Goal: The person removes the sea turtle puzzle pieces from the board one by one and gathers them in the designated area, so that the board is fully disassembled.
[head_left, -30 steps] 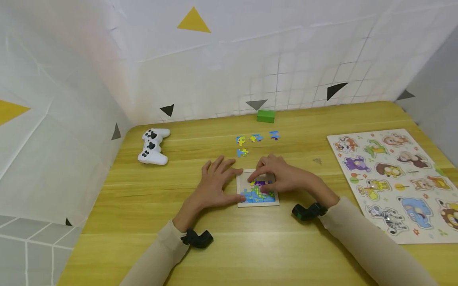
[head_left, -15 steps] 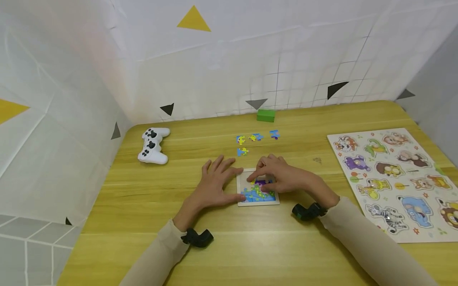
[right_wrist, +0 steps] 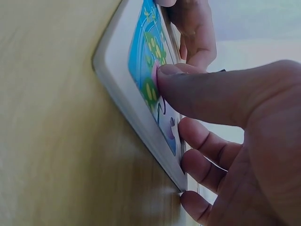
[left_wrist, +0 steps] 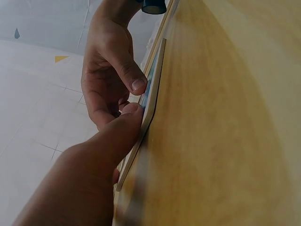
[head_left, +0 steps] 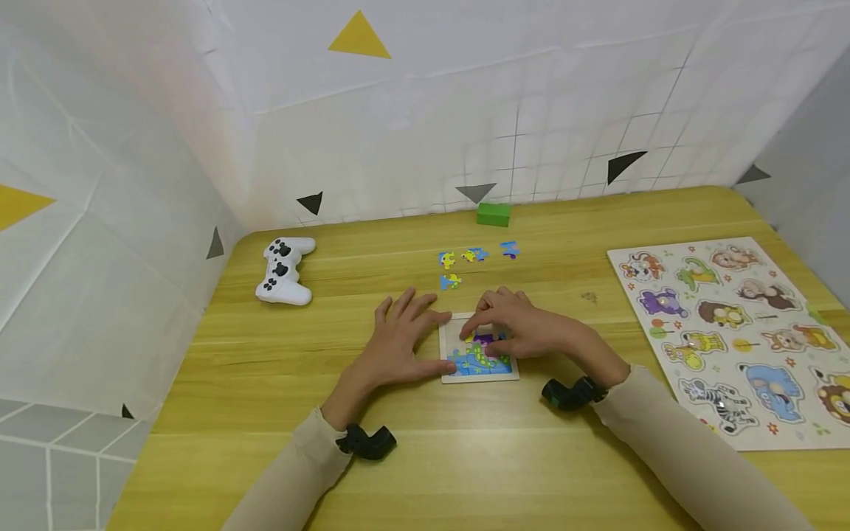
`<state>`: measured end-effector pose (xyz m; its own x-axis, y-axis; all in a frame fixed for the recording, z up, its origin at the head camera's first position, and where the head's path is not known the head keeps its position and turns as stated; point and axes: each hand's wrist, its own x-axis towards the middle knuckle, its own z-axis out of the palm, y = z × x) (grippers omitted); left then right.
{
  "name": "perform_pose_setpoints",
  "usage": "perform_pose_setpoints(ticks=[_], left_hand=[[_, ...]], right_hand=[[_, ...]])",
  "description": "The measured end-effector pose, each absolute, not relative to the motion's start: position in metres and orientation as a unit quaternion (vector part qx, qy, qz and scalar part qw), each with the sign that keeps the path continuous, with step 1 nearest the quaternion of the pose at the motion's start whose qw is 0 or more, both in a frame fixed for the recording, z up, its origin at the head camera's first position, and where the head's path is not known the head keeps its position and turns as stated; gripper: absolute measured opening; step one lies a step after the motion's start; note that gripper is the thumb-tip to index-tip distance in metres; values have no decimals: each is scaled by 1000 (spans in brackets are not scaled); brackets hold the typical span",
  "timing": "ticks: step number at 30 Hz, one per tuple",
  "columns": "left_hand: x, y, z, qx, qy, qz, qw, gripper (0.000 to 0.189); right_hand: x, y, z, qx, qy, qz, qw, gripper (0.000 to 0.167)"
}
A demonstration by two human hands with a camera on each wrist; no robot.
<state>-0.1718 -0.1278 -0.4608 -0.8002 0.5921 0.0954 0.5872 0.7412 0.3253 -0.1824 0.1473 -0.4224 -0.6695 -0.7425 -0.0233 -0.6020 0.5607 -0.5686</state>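
A small square jigsaw puzzle [head_left: 479, 366] in a pale frame lies on the table in the head view, its lower part filled with blue, green and purple pieces. My left hand [head_left: 398, 343] steadies its left side with fingers spread; the thumb touches the lower left and the index finger the upper left corner. My right hand [head_left: 524, 324] reaches over the frame from the right. Its bent thumb and index finger hold a puzzle piece [head_left: 482, 340], mostly covered by the hand. In the right wrist view the thumb [right_wrist: 176, 87] presses on the picture, other fingers curled at the frame's edge.
Several loose puzzle pieces [head_left: 451, 282] lie beyond the frame. A green block [head_left: 493, 214] stands near the back wall. There is a white game controller [head_left: 284, 271] at the left, and a large animal puzzle board [head_left: 724, 346] at the right.
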Motion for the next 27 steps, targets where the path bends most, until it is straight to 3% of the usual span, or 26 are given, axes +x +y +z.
perform_pose_setpoints(ticks=[27], left_hand=[[-171, -127, -458, 315, 933, 174, 10, 81]], right_hand=[[-183, 147, -422, -402, 861, -282, 135, 40]])
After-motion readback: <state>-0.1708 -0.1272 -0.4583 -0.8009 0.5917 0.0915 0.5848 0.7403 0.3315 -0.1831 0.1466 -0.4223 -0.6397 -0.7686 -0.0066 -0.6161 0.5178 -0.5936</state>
